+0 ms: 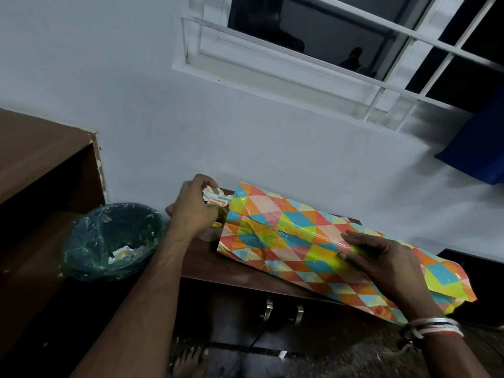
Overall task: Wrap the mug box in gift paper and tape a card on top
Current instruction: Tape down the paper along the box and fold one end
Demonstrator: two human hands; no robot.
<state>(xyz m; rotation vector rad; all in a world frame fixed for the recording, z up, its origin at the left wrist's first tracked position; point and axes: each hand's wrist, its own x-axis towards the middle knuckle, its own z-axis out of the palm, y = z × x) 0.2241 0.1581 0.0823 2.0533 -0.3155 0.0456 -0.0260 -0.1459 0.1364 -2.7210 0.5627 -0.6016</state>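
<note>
Drawer handles (268, 309): 2 metal pulls are hanging on the front below the tabletop (245, 279), closest to us.
Right hand (381, 261): it is lying spread and flat, fingers straight, pressing down on the gift paper (286, 241). It looks to be acting as the clamp, so the lapped flap is not springing open.
Gift paper: bright triangles are lying across the tabletop, 1 flap lapping over the other along the top. The right end is hanging loose past the tabletop edge, and neither end is folded in yet.
Mug box: it is sitting hidden inside that paper, judging by the raised shape. No bare box is showing.
Left hand (195, 207): it is sitting at the paper's far-left corner, fingers curling down over a tape roll (215, 227). Whether it is actually gripping the roll, I cannot tell.
Reading of the play: 1 hand is pinning the seam while the other is going for tape, so sealing that seam looks like the step in hand.
Patterned pieces (216, 196): these are lying just beyond the left fingertips, possibly the card, but too small to tell.
Bin (114, 241): lined with plastic, it is standing left of the tabletop and holding paper scraps.
Window (354, 50): it is showing dark behind white bars, high on the far wall.
</note>
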